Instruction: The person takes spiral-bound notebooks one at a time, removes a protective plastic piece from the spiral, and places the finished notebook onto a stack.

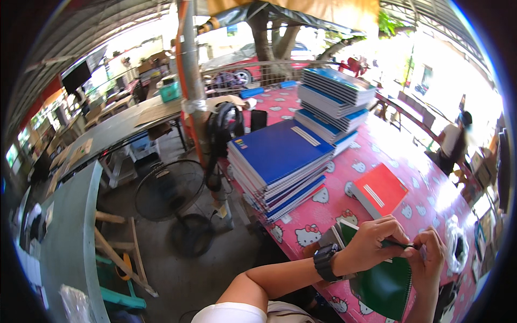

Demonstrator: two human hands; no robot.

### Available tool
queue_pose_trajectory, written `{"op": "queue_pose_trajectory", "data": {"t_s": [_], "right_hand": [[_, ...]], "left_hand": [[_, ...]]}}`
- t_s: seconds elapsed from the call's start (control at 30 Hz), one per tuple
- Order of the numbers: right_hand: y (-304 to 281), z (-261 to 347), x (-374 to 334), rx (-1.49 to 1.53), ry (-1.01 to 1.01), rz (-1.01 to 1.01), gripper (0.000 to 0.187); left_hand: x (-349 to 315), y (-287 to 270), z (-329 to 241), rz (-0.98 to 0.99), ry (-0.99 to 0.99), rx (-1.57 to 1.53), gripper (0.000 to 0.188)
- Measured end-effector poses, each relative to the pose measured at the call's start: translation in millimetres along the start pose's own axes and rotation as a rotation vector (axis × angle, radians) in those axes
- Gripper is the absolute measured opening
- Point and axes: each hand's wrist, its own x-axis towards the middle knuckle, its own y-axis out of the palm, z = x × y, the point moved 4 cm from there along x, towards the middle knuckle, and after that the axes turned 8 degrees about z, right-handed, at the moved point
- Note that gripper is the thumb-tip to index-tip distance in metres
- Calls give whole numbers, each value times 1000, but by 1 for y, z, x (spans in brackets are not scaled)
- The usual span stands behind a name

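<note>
A green spiral notebook point(381, 288) lies at the near right of the table, its coil running down its right edge. Over its upper end my left hand point(374, 245), with a black watch on the wrist, pinches a thin dark piece too small to make out. Touching it from the right, my right hand point(428, 253) has its fingers closed at the top of the notebook's coil. Just beyond my hands rests a thick red book point(381, 188). A stack of blue spiral notebooks point(283, 151) stands to the left, and a taller notebook stack point(336, 97) behind it.
The table point(344, 156) has a pink patterned cover. A clear plastic bundle point(456, 245) sits near its right edge. Left of the table are a metal post point(191, 81), a black stand fan point(169, 191) and a grey-green table point(70, 237). Another person point(452, 141) is at the far right.
</note>
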Motion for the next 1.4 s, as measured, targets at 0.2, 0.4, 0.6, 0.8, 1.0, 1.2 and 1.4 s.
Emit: {"op": "queue_pose_trajectory", "data": {"t_s": [0.2, 0.4, 0.6, 0.8, 1.0, 1.2, 1.4], "right_hand": [[14, 16, 28, -60, -29, -10, 10], [16, 16, 54, -68, -166, 10, 7], [-13, -23, 90, -261, -172, -207, 34], [-36, -224, 60, 65, 59, -371, 23], [143, -268, 42, 48, 395, 52, 13], [197, -273, 58, -283, 377, 207, 38], [197, -282, 69, -458, 315, 365, 34]], "left_hand": [[2, -16, 13, -95, -108, -61, 24], [12, -33, 10, -15, -58, 254, 23], [5, -123, 35, 48, -298, 495, 25], [5, -309, 0, -663, -140, 670, 22], [-68, -382, 40, -551, -536, 1377, 32], [-63, -350, 32, -622, -406, 1741, 74], [-54, -266, -14, -489, -216, 1538, 44]]}}
